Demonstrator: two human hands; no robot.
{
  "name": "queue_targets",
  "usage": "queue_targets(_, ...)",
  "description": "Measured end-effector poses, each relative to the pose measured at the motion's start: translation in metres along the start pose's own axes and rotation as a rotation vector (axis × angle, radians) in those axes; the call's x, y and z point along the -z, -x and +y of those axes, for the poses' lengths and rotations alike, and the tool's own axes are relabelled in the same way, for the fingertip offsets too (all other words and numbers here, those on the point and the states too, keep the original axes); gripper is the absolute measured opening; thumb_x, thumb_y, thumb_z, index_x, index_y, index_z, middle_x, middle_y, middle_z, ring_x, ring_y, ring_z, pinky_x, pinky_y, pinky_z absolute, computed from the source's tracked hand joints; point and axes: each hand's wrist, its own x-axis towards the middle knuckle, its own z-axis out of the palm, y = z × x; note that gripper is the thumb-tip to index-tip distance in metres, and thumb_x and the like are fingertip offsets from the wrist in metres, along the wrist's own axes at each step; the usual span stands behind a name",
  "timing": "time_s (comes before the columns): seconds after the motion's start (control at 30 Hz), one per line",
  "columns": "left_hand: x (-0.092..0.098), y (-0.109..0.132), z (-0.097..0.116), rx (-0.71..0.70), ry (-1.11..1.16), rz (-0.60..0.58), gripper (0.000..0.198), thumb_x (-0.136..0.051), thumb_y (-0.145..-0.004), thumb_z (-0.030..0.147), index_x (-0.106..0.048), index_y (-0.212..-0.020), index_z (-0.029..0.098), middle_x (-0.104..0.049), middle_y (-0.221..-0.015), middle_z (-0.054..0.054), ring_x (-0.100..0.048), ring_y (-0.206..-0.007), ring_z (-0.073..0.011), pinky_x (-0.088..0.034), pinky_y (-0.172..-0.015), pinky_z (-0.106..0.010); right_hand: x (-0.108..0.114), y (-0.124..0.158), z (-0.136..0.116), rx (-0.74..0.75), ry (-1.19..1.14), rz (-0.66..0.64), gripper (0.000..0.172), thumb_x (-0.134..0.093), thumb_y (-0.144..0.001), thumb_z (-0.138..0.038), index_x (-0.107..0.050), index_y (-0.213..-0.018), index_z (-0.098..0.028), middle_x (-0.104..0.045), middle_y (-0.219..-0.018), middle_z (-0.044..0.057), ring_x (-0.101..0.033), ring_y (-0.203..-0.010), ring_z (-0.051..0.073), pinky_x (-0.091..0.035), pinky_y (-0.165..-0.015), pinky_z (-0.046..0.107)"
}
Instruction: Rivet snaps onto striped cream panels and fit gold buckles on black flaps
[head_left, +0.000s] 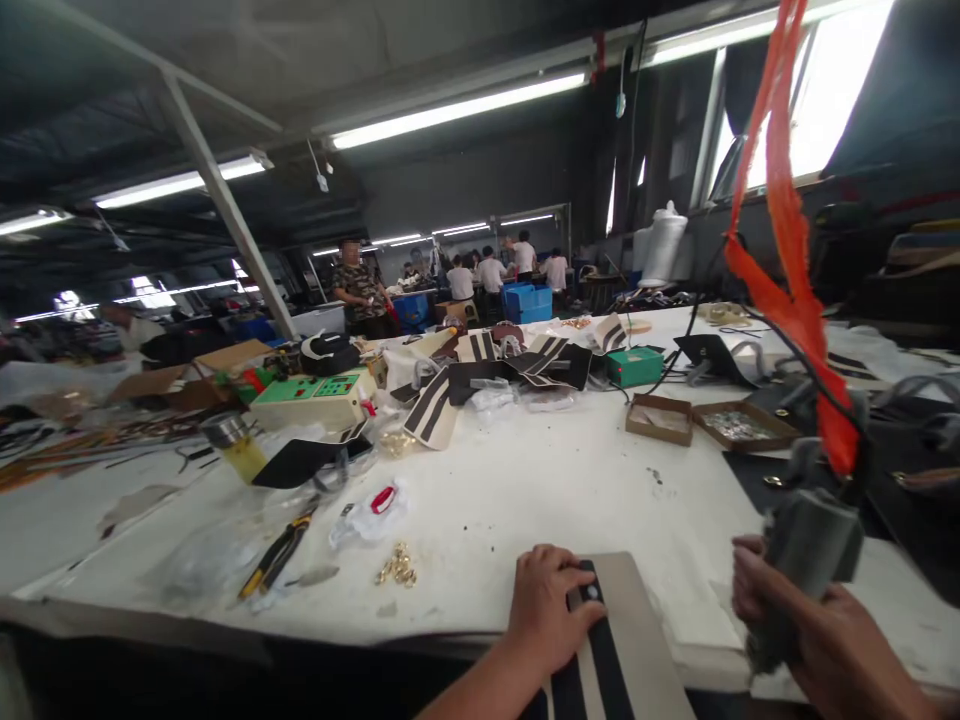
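My left hand (549,608) is closed on the upper left part of a beige panel with black stripes (641,620), which lies at the table's front edge. Its thumb and forefinger are on either side of a small pale round piece (592,592) on a black stripe. To the right, my right hand (810,620) is wrapped around a grey corded hand tool (814,535), blurred by motion. An orange strap (817,330) and a black cord run up from this tool. The tool is apart from the panel, and its lower tip cannot be made out.
Small gold fittings (396,566), yellow-black pliers (279,552) and a red ring on white plastic (382,500) lie left. Farther back are striped pieces (433,408), a green box (635,366) and two shallow trays (660,419) (745,425). Dark bag parts lie right. Several people work behind.
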Motion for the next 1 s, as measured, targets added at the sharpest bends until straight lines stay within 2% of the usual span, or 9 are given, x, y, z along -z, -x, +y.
queue_targets(0.07, 0.001, -0.001, 0.0, -0.017, -0.023, 0.013, 0.039, -0.097, -0.074, 0.042, -0.086, -0.111, 0.04, -0.079, -0.12, -0.004, -0.067, -0.12, -0.0328, -0.051, -0.108, -0.056, -0.034, 0.004, -0.019, -0.087, -0.165, -0.074, 0.046, -0.091, -0.072, -0.065, -0.069, -0.088, -0.027, -0.053, -0.057, 0.001, -0.05, -0.047, 0.02, -0.039, -0.039, 0.033)
queue_targets(0.17, 0.004, -0.002, 0.003, -0.046, -0.045, 0.018, 0.036, -0.096, -0.077, 0.038, -0.086, -0.111, 0.036, -0.079, -0.122, -0.004, -0.067, -0.12, -0.0317, -0.052, -0.107, -0.055, -0.074, 0.005, -0.029, -0.097, -0.175, -0.178, 0.048, -0.092, -0.074, -0.06, -0.065, -0.085, -0.022, -0.056, -0.058, -0.001, -0.05, -0.048, 0.017, -0.041, -0.043, 0.03)
queue_targets(0.37, 0.0, -0.009, 0.003, -0.089, 0.006, -0.014, 0.03, -0.089, -0.086, 0.034, -0.082, -0.116, 0.033, -0.075, -0.13, -0.004, -0.062, -0.13, -0.0315, -0.045, -0.114, -0.056, -0.112, 0.003, -0.018, -0.004, -0.169, -0.315, 0.04, -0.088, -0.084, -0.052, -0.063, -0.085, -0.02, -0.058, -0.058, -0.003, -0.053, -0.051, 0.015, -0.045, -0.05, 0.028)
queue_targets(0.53, -0.004, -0.012, -0.002, -0.101, 0.021, -0.03, 0.024, -0.087, -0.089, 0.036, -0.082, -0.113, 0.033, -0.075, -0.131, -0.003, -0.06, -0.133, -0.0316, -0.042, -0.114, -0.056, -0.125, -0.002, 0.001, 0.069, -0.12, -0.362, 0.036, -0.084, -0.09, -0.049, -0.063, -0.082, -0.02, -0.061, -0.06, -0.002, -0.055, -0.053, 0.015, -0.046, -0.053, 0.028)
queue_targets(1.0, -0.003, -0.012, -0.002, -0.153, -0.023, -0.016, 0.028, -0.084, -0.093, 0.04, -0.08, -0.119, 0.031, -0.074, -0.131, -0.004, -0.061, -0.131, -0.03, -0.043, -0.109, -0.053, -0.133, -0.008, 0.025, 0.157, -0.099, -0.358, 0.037, -0.082, -0.093, -0.046, -0.057, -0.08, -0.022, -0.056, -0.058, -0.005, -0.053, -0.05, 0.013, -0.046, -0.052, 0.027)
